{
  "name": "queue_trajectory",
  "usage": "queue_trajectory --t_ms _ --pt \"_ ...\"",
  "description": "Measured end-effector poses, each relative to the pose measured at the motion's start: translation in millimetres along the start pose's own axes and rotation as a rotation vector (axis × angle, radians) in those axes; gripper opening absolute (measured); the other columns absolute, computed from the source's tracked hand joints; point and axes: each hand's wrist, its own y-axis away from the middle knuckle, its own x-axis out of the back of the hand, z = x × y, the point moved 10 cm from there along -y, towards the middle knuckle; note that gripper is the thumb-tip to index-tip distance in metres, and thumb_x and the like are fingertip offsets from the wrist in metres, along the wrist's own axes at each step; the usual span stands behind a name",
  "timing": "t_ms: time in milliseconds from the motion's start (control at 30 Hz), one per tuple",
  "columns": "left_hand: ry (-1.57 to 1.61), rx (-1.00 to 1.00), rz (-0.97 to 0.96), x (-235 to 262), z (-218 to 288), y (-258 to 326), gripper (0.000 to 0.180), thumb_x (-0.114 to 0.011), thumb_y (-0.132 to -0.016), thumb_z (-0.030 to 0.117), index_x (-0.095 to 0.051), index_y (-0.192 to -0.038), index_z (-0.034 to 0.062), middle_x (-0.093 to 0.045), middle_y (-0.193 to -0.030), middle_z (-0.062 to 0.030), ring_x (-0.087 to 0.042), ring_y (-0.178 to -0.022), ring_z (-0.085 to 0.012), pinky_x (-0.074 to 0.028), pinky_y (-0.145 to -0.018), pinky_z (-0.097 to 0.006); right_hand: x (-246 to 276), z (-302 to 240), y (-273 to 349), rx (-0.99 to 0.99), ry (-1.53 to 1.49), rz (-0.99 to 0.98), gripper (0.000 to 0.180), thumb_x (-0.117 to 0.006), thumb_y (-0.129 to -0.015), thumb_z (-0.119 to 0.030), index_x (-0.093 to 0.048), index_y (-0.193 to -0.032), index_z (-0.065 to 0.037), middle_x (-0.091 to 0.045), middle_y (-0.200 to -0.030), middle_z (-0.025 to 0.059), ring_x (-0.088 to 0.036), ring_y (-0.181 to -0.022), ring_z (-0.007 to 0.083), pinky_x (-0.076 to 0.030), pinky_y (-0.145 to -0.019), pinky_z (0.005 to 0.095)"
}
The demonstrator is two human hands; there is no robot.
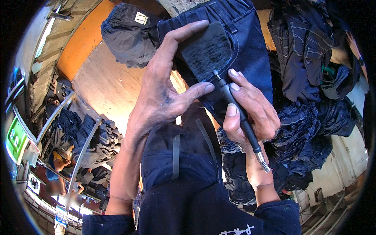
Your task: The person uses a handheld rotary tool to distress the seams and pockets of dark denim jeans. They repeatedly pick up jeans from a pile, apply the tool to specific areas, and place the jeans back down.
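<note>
With my left hand (160, 92) spread flat, pinning the dark pad (206, 49) on the jeans (250, 47) near the surface's far edge, my right hand (250, 107) pinches the pen-like tool (239, 117), which I judge needs light, steady strokes along the pocket.

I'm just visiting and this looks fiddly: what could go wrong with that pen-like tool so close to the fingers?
The tool tip works at the edge of the dark pad that the left hand pins on the jeans. A slip might nick the left thumb beside it. The right hand could also drift and perhaps mark the denim beyond the pad.
</note>
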Motion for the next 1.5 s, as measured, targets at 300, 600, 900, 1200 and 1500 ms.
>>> queue_trajectory --t_ms 300,600,900,1200,1500 --pt "0.023 0.084 -0.043 4 8 -4 0.096 -0.097 -0.079 0.022 -0.049 -0.16 0.0054 -0.059 -0.154 -0.01 -0.058 -0.135 -0.0183 -0.051 -0.107 -0.034 19 8 9 -0.175 -0.011 -0.011 0.032 -0.073 -0.094 -0.017 -0.076 -0.117 0.005 -0.079 -0.112 0.0233 -0.08 -0.109 0.0358 -0.064 -0.098 0.0471" --pt "-0.15 -0.059 0.096 124 24 -126 0.044 -0.081 -0.098 0.011 -0.068 -0.139 0.0009 -0.078 -0.124 -0.012 -0.073 -0.105 -0.016 -0.06 -0.093 -0.031 70 19 98 -0.281 0.239 0.315 0.044 -0.044 -0.119 -0.039 -0.064 -0.125 0.0 -0.072 -0.125 0.0252 -0.071 -0.124 0.0406 -0.054 -0.11 0.0535" --pt "-0.712 -0.312 0.356 250 6 -308 0.077 -0.091 -0.085 0.034 -0.061 -0.146 -0.0012 -0.075 -0.129 -0.022 -0.071 -0.119 -0.0409 -0.054 -0.104 -0.051 62 33 110 -0.48 0.328 0.325 0.049 -0.095 -0.081 -0.016 -0.069 -0.121 -0.003 -0.069 -0.141 0.0262 -0.064 -0.135 0.0444 -0.051 -0.116 0.0538" --pt "0.385 0.435 0.44 58 -49 -19 0.093 -0.093 -0.09 0.021 -0.034 -0.156 -0.0056 -0.051 -0.144 -0.0214 -0.055 -0.131 -0.0295 -0.048 -0.109 -0.043 48 7 115 -0.479 0.387 0.436 0.056 -0.097 -0.079 -0.022 -0.068 -0.123 -0.004 -0.069 -0.141 0.0243 -0.062 -0.139 0.0428 -0.039 -0.126 0.0591" --pt "0.059 0.189 0.54 171 -50 -81 0.032 -0.085 -0.097 0.015 -0.07 -0.119 -0.0022 -0.077 -0.106 -0.0102 -0.068 -0.092 -0.0139 -0.055 -0.085 -0.03 -39 -13 16 -0.345 0.276 0.27 0.036 -0.089 -0.088 -0.012 -0.073 -0.12 -0.005 -0.076 -0.128 0.0172 -0.065 -0.137 0.0381 -0.04 -0.124 0.0615"
